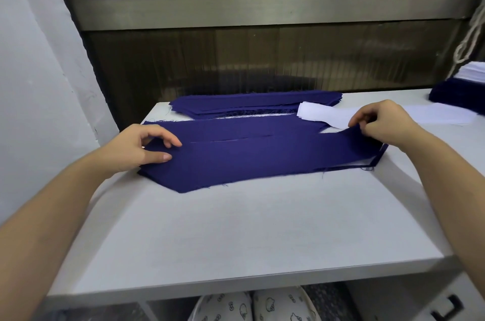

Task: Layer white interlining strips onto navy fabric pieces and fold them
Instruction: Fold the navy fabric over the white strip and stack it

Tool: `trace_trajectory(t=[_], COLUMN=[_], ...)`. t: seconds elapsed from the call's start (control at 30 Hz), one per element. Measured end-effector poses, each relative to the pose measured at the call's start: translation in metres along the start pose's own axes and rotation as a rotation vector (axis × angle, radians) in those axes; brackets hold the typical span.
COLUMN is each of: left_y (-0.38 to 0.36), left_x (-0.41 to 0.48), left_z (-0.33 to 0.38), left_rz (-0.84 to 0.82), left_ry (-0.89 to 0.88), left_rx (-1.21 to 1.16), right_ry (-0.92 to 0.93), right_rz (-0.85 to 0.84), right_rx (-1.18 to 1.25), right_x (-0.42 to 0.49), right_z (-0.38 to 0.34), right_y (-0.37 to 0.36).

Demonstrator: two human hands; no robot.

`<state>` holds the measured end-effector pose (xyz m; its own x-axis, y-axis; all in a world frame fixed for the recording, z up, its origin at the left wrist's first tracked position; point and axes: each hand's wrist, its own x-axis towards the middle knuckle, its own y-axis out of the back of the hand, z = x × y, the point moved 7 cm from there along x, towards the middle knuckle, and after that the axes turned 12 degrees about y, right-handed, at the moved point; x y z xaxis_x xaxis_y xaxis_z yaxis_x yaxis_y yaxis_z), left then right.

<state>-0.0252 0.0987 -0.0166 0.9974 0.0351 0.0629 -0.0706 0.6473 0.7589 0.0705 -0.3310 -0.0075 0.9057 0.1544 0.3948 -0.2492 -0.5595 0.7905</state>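
1. Our left hand (141, 147) pinches the left end of the navy piece (262, 160), fingers curled.
2. Our right hand (380, 123) pinches its right end; the two are well apart.
3. The piece lies across the worktop (236, 228), folded lengthwise.
4. White strips (322, 115) lie just beyond it, with a navy stack (249, 104) farther back.

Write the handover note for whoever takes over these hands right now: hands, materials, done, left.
Left hand: pinches the left end of the navy piece on the white table.
Right hand: pinches the piece's right upper edge.
Materials: navy stack behind it; white interlining strips beside the right hand; a further navy-and-white pile at far right.
Done: the piece looks folded over lengthwise; any strip inside is hidden.
Left: flatten the fold, set it aside, then layer and fold the remaining pieces.
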Motion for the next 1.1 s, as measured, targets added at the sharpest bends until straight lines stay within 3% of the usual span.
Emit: trace_trajectory(t=[0.13,0.47,0.7,0.93,1.1], left_y=[-0.003,-0.005,-0.01,-0.018,-0.01], left_x=[0.001,0.006,0.012,0.013,0.013], left_z=[0.0,-0.002,-0.013,-0.009,-0.009], left_rz=[-0.007,0.013,-0.043,-0.11,-0.012], left_ry=[-0.01,-0.037,0.114,0.119,0.086], left_rx=[0.028,0.153,0.253,0.345,0.303], right_ry=[-0.01,-0.185,-0.279,-0.224,-0.148], right_rz=[0.004,-0.247,-0.342,-0.304,-0.11], right_rx=[-0.023,-0.14,-0.282,-0.077,0.075], right_x=[0.001,0.001,-0.001,-0.004,-0.002], right_z=[0.002,0.03,0.042,0.025,0.013], right_y=[0.0,-0.02,-0.025,-0.027,-0.012])
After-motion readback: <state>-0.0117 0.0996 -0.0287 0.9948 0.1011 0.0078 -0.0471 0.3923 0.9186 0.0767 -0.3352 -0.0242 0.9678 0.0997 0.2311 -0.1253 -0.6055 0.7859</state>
